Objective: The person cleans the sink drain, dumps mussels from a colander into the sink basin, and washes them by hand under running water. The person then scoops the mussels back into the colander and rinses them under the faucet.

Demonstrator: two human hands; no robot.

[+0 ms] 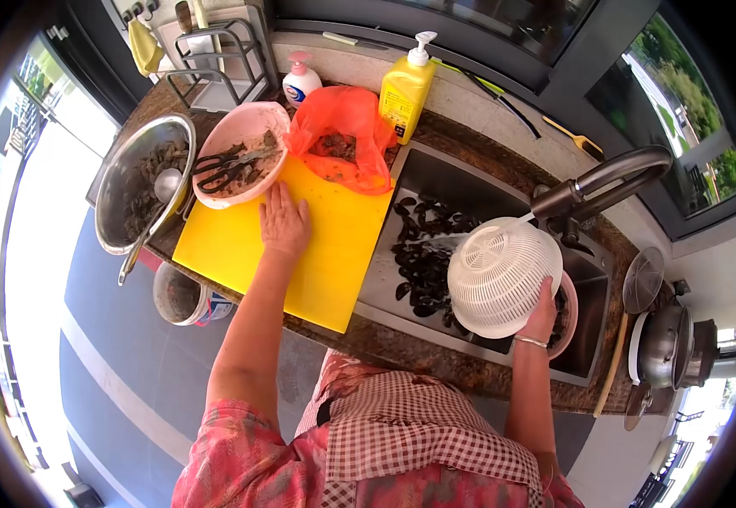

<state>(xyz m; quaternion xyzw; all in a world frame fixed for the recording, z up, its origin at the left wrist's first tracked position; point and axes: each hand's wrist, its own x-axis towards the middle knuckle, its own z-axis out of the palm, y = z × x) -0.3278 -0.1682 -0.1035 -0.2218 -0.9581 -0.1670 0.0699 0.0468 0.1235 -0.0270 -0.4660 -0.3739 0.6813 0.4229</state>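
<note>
Apron nearest; right grip holding colander, apparently for rinsing, next calling for steady turning; left hand flat, empty.

White colander in right grip, shells in sink

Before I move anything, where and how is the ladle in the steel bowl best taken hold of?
Probably grip the ladle by its handle, near the outer end, with the left hand coming from the person's side. The handle sticks out past the rim of the steel bowl, while the round cup rests inside, among the grey contents.
</note>
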